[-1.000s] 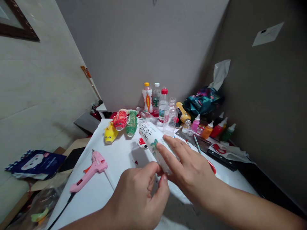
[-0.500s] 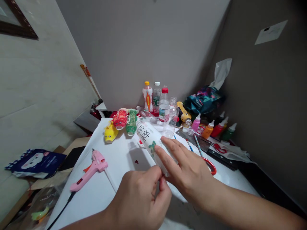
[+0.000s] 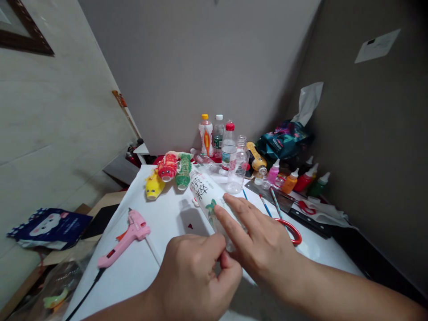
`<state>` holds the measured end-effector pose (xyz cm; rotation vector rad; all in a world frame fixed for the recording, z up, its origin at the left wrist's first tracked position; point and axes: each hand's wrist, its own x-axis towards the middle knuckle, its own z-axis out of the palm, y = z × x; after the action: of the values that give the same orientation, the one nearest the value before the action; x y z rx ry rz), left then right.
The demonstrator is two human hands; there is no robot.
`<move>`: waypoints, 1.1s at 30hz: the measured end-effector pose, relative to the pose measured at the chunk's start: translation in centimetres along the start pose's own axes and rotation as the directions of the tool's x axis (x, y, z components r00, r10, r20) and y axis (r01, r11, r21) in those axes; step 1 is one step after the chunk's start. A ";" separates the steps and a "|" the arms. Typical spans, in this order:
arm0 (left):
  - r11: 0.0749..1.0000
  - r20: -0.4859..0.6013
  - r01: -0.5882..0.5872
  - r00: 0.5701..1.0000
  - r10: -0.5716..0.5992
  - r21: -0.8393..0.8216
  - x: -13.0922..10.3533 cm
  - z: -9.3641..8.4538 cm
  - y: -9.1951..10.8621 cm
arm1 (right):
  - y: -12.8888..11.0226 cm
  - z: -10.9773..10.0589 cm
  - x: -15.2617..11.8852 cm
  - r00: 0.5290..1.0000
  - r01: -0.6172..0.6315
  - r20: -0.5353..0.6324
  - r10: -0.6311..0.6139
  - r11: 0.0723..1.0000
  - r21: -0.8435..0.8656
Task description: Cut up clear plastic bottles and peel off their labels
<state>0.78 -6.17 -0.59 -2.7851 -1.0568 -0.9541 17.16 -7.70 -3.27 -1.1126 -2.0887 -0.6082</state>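
A bottle with a white label (image 3: 203,189), dark characters and a green print lies tilted in front of me, its near end between my hands. My right hand (image 3: 264,240) rests on the bottle's right side, fingers laid along the label, gripping it. At the near end my left hand (image 3: 200,272) is closed in a pinch, thumb against the index finger; what it pinches is hidden.
Left on the white table (image 3: 133,281) lies a pink glue gun (image 3: 129,236). Yellow (image 3: 154,185), red (image 3: 167,166) and green (image 3: 183,171) fish-like crafts stand behind. Further right are bottles (image 3: 238,167), a knife (image 3: 309,222), red-handled scissors (image 3: 294,232) and paint bottles (image 3: 290,182).
The bottle has shifted and turned slightly. My left hand's pinch has moved a little to the right, while my right hand remains on the bottle.
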 end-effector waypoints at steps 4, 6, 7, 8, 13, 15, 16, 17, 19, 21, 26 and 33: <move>0.999 -0.009 0.029 1.000 -0.029 0.015 0.4 -0.3 -0.2 | 0.4 -0.4 -0.1 0.999 -0.033 -0.014 0.035 0.995 0.095; 1.000 -0.020 0.031 0.999 -0.030 0.007 0.5 -0.6 -0.5 | 0.7 -0.6 0.0 0.994 -0.110 0.010 0.111 0.966 0.233; 1.000 -0.040 0.029 0.999 -0.029 0.002 0.6 -0.9 -0.7 | 1.0 -0.6 0.0 0.989 -0.146 0.028 0.145 0.934 0.327; 1.000 -0.077 0.028 0.997 -0.028 0.002 0.6 -1.3 -1.0 | 1.2 -0.7 0.2 0.985 -0.173 0.047 0.169 0.888 0.425; 0.987 -0.305 0.148 0.944 -0.122 0.063 0.9 -3.8 -2.7 | 2.0 -2.0 1.0 0.905 -0.425 0.314 0.287 0.581 0.694; 0.980 -0.301 0.194 0.938 -0.172 0.045 1.0 -4.6 -3.4 | 2.4 -2.9 1.4 0.833 -0.554 0.470 0.293 0.436 0.710; 0.979 -0.270 0.205 0.943 -0.195 0.009 1.2 -4.8 -3.7 | 2.6 -3.3 1.5 0.818 -0.574 0.514 0.257 0.393 0.718; 0.976 -0.217 0.212 0.952 -0.218 -0.048 1.4 -4.9 -4.0 | 2.8 -3.8 1.7 0.823 -0.565 0.532 0.199 0.385 0.730; 0.952 -0.025 0.235 0.969 -0.245 -0.195 1.9 -4.9 -4.2 | 3.2 -4.4 2.0 0.859 -0.487 0.508 0.069 0.419 0.767; 0.895 0.252 0.289 0.945 -0.210 -0.340 2.4 -4.7 -4.1 | 3.5 -4.7 2.2 0.887 -0.397 0.460 -0.041 0.440 0.805; 0.697 0.541 0.440 0.836 -0.089 -0.566 3.2 -4.6 -3.3 | 3.4 -4.4 2.0 0.930 -0.306 0.363 -0.050 0.438 0.845; 0.498 0.533 0.566 0.816 -0.223 -0.657 2.7 -4.1 -3.5 | 2.2 -3.0 1.4 0.974 -0.147 -0.003 0.225 0.643 0.752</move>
<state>-1.96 -2.72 3.56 -3.6649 -1.7941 -1.1810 19.51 -7.83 -0.04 -0.7545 -1.8068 0.3129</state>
